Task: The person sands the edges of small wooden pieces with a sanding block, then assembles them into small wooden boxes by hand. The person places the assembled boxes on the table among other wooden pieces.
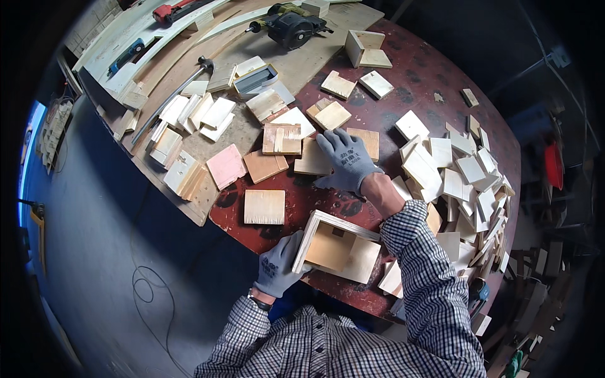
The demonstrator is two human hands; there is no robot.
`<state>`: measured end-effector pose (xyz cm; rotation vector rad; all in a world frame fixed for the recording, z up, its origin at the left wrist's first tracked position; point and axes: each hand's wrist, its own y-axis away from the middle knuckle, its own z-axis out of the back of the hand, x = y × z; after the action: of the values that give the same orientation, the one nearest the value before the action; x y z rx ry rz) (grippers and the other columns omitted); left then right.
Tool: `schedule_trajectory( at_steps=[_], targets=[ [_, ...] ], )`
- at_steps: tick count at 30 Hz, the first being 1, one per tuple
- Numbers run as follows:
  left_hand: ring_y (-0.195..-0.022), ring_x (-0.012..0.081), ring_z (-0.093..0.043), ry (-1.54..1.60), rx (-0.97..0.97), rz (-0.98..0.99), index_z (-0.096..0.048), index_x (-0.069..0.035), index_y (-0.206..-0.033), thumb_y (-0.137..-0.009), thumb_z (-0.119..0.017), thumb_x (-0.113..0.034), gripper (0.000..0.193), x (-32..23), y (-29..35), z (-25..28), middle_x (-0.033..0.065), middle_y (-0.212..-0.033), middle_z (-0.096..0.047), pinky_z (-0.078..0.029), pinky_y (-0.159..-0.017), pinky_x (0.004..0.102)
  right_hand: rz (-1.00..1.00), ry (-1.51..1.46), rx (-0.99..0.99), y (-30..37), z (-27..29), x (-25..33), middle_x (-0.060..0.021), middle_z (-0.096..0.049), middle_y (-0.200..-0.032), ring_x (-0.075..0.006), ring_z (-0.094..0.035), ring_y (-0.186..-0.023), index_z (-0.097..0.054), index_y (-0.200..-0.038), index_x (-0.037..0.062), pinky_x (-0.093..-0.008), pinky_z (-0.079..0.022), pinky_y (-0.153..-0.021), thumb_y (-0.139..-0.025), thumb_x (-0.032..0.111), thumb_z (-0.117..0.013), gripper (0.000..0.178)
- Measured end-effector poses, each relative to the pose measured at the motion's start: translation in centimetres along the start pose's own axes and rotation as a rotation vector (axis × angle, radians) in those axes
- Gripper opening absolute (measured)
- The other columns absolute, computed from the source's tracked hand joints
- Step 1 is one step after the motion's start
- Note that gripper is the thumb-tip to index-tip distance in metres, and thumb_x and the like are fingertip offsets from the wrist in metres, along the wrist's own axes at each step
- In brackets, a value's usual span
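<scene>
My left hand [278, 267], in a grey work glove, is closed on the left side of a small wooden box [304, 244] near the table's front edge. The box is partly built: two plywood walls meet at a corner, and a thin board [359, 259] lies at its right front. My right hand [348, 162], gloved too, reaches forward over the loose wood pieces with its fingers stretched out. Under its fingers and thumb lies a pale wooden block [311, 159]; whether they press on it I cannot tell. A square wooden block [265, 207] lies left of the box.
Many small boards [450, 183] are heaped at the right. More blocks [200, 112] lie at the left beside a hammer [179, 88] and a grey tray [257, 79]. A black power tool [288, 26] stands at the back. A cable [151, 283] lies on the floor.
</scene>
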<state>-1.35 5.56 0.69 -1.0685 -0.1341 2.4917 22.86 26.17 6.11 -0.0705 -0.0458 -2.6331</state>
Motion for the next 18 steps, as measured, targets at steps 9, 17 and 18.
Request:
schedule_trajectory(
  at_steps=[9, 17, 18],
  targets=[
    [-0.1, 0.0344, -0.074, 0.038, -0.003, 0.008, -0.059, -0.004, -0.142, -0.088, -0.079, -0.048, 0.072, 0.0, -0.5, -0.1, 0.0141, -0.124, -0.068, -0.063, -0.077, 0.0416, -0.099, -0.038, -0.19, 4.4, 6.6, 1.2, -0.016, -0.064, -0.123, -0.0358, -0.062, -0.113, -0.053, -0.147, 0.0084, -0.0479, -0.047, -0.101, -0.073, 0.052, -0.088, 0.092],
    [-0.1, 0.0344, -0.075, -0.009, -0.068, -0.026, -0.057, -0.002, -0.144, -0.089, -0.076, -0.059, 0.082, 0.3, -0.3, -0.6, 0.0159, -0.122, -0.07, -0.064, -0.077, 0.0423, -0.516, -0.575, -0.564, 19.9, 10.2, 10.0, -0.023, -0.057, -0.138, -0.0341, -0.059, -0.125, -0.042, -0.152, -0.0088, -0.0432, -0.048, -0.109, -0.075, 0.034, -0.092, 0.101],
    [-0.101, 0.0336, -0.076, -0.024, -0.077, -0.049, -0.056, -0.001, -0.145, -0.092, -0.07, -0.065, 0.084, 0.6, -0.3, -0.7, 0.016, -0.122, -0.07, -0.064, -0.077, 0.042, -0.578, -0.71, -0.546, 21.3, 9.3, 11.9, -0.0224, -0.057, -0.137, -0.0341, -0.06, -0.124, -0.042, -0.151, -0.0085, -0.0436, -0.049, -0.108, -0.075, 0.034, -0.092, 0.1]
  ],
)
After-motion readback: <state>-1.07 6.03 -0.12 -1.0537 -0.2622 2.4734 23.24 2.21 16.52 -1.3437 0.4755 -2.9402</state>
